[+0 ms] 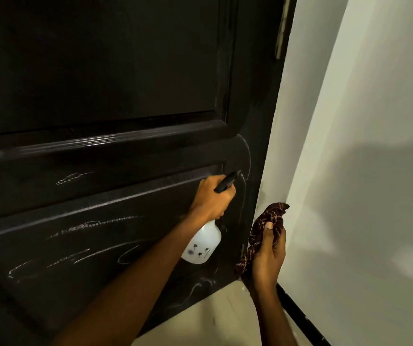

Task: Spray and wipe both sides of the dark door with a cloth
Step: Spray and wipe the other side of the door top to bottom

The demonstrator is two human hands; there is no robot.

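"Black paint, streaked with white scribbles point(88, 224): we are looking at the lower panels of the dark door point(100, 71), with a pale wall point(362, 108) beside it. Where are we placing the bottle?"

"We are seeing the left hand point(213, 198) wrapping its fingers round the neck of the spray bottle point(201, 243), just under the black trigger head point(225, 182), which is pointing up and right along the door. The white body, printed with small flowers, is hanging below the fist, in front of the panel."

"And the cloth?"

"The right hand point(267, 253) is clutching the cloth point(272, 216), maroon with a tan zigzag, thumb pressing on top. It is bunching out above and below the fingers, just beside the door's edge, over a cream floor point(213, 320)."
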